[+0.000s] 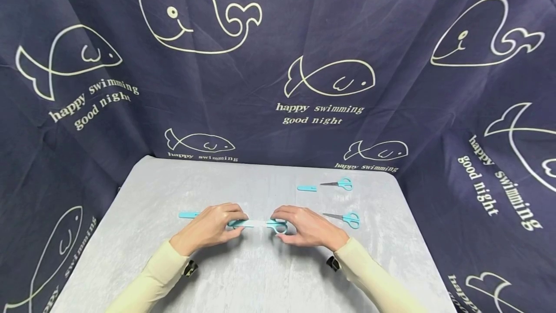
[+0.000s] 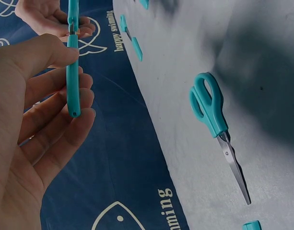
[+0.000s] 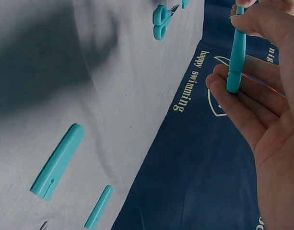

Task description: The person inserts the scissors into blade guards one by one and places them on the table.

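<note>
My left hand [image 1: 217, 223] pinches a turquoise blade cover [image 2: 73, 81], seen edge-on in the left wrist view, between thumb and fingers. Opposite it, my right hand [image 1: 305, 225] holds scissors by their turquoise handles [image 3: 237, 57]. The blades point left toward the cover, and a short stretch of metal shows between cover and handles; I cannot tell how deep they sit. Both hands are raised off the table. Below my left hand lies another pair of scissors [image 2: 209, 108], mostly hidden in the head view. A loose cover [image 3: 58, 163] lies below my right hand.
Two more scissors lie on the right of the grey table [image 1: 260, 279], one at the back [image 1: 344, 184] and one nearer [image 1: 351, 220]. A cover [image 1: 306, 188] lies beside the back pair, another cover [image 1: 188, 215] at left. A dark whale-print curtain [image 1: 260, 86] surrounds the table.
</note>
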`<state>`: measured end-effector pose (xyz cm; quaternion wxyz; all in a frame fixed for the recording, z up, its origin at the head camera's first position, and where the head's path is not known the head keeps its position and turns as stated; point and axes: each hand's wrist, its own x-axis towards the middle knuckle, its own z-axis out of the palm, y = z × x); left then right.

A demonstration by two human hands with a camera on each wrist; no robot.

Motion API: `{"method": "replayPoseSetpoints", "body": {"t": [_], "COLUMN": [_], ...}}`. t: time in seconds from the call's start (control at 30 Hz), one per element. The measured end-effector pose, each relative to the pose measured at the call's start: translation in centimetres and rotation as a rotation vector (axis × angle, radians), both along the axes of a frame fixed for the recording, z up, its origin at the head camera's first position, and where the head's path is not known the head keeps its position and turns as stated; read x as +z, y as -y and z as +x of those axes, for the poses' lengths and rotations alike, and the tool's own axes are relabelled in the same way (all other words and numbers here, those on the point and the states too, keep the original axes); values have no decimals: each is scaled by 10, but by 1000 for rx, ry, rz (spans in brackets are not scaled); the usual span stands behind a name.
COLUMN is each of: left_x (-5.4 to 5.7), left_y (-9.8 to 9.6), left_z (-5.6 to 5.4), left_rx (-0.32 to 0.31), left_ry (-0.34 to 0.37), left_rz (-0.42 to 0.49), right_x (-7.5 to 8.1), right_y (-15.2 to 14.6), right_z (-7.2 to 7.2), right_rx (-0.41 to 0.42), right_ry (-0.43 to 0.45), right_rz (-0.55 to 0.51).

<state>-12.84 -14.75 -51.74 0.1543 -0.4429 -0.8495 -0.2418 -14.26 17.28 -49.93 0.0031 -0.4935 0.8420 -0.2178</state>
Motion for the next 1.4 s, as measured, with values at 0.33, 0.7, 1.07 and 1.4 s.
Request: {"method": "replayPoseSetpoints", "body": {"t": [0.33,0.7,1.07,1.4], "left_x": [-1,0,0,0], "left_y": [-2,-3,-5,-5], "left_z": [-1,-1,-2,-1], "left_rx": [-6,-6,-14,-8], "left_ry": [-9,-20,-7,-1], "left_rz": [-5,-7,-9,-10], "right_x": [1,3,5,3], "right_y": [2,4,7,7], "right_z": [0,-1,1,0], "right_rx": [-2,3,6,-1], "right_ry": [-5,1,-17,-16], "right_rz": [16,14,17,15]}}
